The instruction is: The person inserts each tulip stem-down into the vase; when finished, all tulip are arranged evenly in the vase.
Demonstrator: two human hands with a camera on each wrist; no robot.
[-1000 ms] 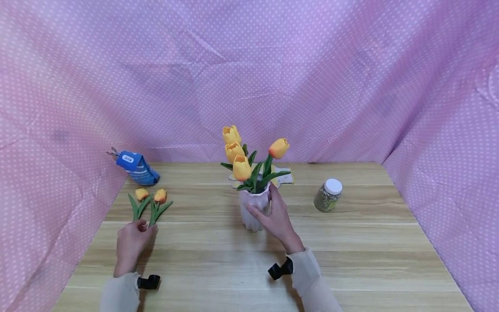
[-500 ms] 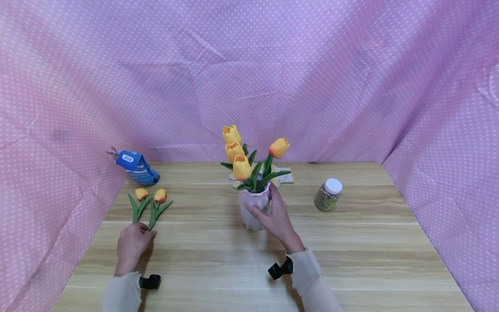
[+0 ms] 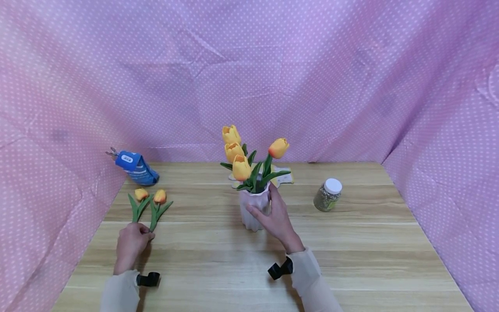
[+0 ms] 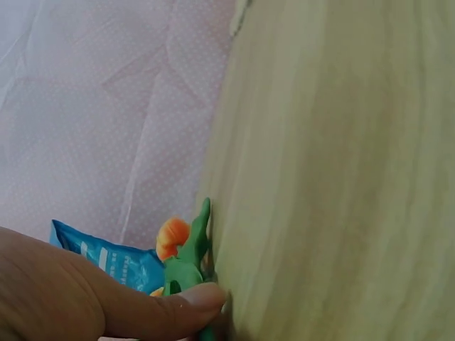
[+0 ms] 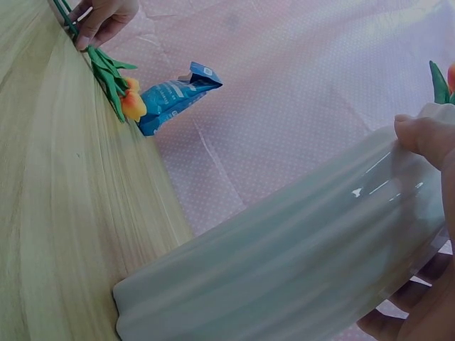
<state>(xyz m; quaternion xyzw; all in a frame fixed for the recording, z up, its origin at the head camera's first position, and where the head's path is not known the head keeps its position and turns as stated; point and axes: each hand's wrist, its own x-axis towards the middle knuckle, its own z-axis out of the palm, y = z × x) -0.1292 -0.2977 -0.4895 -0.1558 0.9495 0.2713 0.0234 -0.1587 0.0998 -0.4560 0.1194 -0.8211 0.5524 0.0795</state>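
Observation:
My right hand [image 3: 277, 220] grips the upper side of a white fluted vase [image 3: 250, 213], thumb in front; the right wrist view shows its fingers behind the smooth wall [image 5: 284, 234]. Several yellow-orange tulips [image 3: 241, 168] with green leaves stand in the vase. Over at the left, two more tulips lie side by side on the table, one with a yellow head [image 3: 141, 194] and one more orange [image 3: 160, 197]. My left hand [image 3: 131, 243] pinches the orange tulip near its stem, below the leaves; its thumb [image 4: 202, 297] lies against the green in the left wrist view. The palm hides the lower stems.
Behind the lying tulips stands a blue packet [image 3: 138, 168] at the table's back left corner. To the vase's right is a clear jar [image 3: 326, 199] with a white lid. A flat white-and-yellow item [image 3: 286, 177] lies behind the vase. Pink dotted cloth [image 3: 249, 78] surrounds the table.
My left hand has slid slightly toward me along the stems, and its thumb and fingers have drawn closer at the orange tulip. My right hand and the vase have stayed put.

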